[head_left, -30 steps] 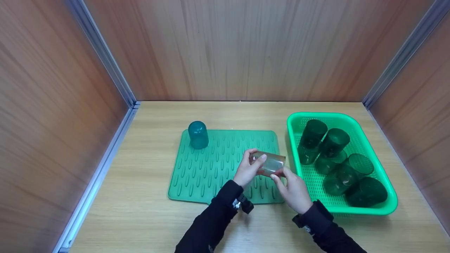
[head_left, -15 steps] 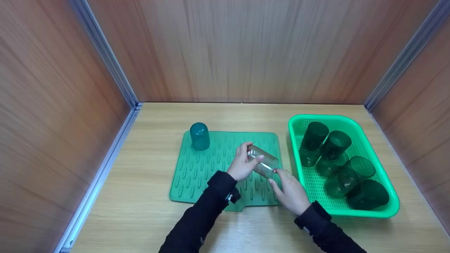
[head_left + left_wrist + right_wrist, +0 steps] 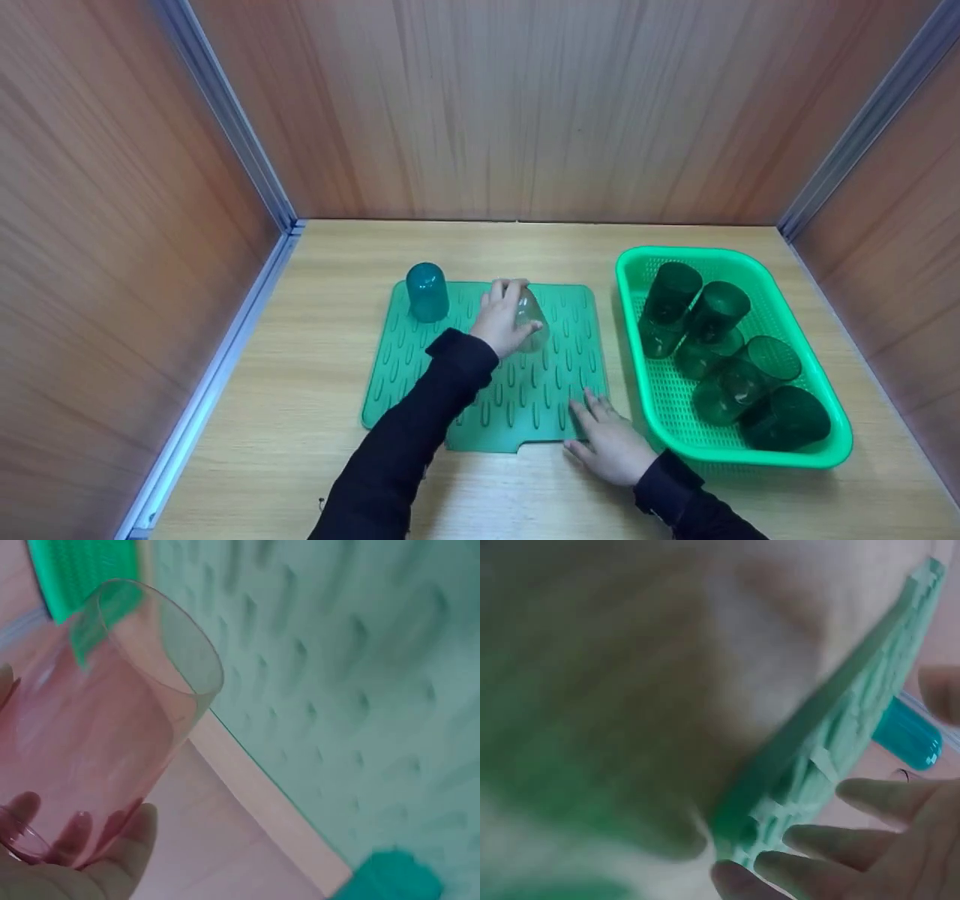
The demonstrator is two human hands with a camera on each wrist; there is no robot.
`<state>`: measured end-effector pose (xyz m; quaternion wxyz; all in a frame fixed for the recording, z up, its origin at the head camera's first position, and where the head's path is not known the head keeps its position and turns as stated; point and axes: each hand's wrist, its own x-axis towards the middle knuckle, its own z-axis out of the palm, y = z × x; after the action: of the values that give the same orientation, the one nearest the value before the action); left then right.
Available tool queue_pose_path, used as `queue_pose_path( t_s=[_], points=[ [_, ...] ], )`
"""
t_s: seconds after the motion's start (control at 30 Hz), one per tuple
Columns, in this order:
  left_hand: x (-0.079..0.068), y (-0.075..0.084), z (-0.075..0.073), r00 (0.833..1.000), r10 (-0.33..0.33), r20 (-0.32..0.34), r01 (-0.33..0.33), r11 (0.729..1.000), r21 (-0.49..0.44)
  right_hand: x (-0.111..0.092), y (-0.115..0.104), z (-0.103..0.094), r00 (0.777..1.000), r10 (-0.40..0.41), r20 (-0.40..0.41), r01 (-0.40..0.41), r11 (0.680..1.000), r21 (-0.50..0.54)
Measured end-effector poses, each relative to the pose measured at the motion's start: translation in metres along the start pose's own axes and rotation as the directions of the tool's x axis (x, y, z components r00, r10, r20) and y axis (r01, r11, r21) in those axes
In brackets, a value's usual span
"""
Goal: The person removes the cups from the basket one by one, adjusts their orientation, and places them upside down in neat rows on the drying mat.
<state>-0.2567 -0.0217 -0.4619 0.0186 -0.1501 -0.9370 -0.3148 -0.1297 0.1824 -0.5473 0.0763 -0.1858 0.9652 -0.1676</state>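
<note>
This was a small work booth, like one in a lab. Brown wooden-looking walls [image 3: 480,112] stood on three sides, with gray metal strips [image 3: 229,112] in the corners and a pale table [image 3: 555,251] below. The green mat [image 3: 525,397], basket [image 3: 750,456] and cups [image 3: 716,311] looked like kitchen things.

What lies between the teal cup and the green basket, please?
The head view shows the left hand holding a see-through cup over the green mat.
</note>
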Motion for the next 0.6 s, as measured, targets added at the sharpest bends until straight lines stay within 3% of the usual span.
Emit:
queue_pose_path(
  t_s=[0.13,0.27,0.4,0.6],
  points=[
    [0.014,-0.009,-0.006,0.999,0.012,-0.032,-0.01,0.997,0.08,-0.004,0.003,0.004,0.998,-0.006,0.063,0.007,1.0,-0.025],
    [0.027,-0.017,-0.007,0.998,0.042,-0.048,-0.032,0.979,0.2,-0.004,0.005,0.004,0.997,-0.037,0.064,0.041,0.997,-0.071],
    [0.034,-0.026,-0.001,0.996,0.071,-0.053,-0.055,0.963,0.263,-0.005,0.006,0.004,0.996,-0.054,0.065,0.06,0.994,-0.093],
    [0.035,-0.044,0.013,0.989,0.087,-0.123,-0.045,0.95,0.309,-0.005,0.008,0.005,0.994,-0.078,0.082,0.084,0.993,-0.081]
  ],
)
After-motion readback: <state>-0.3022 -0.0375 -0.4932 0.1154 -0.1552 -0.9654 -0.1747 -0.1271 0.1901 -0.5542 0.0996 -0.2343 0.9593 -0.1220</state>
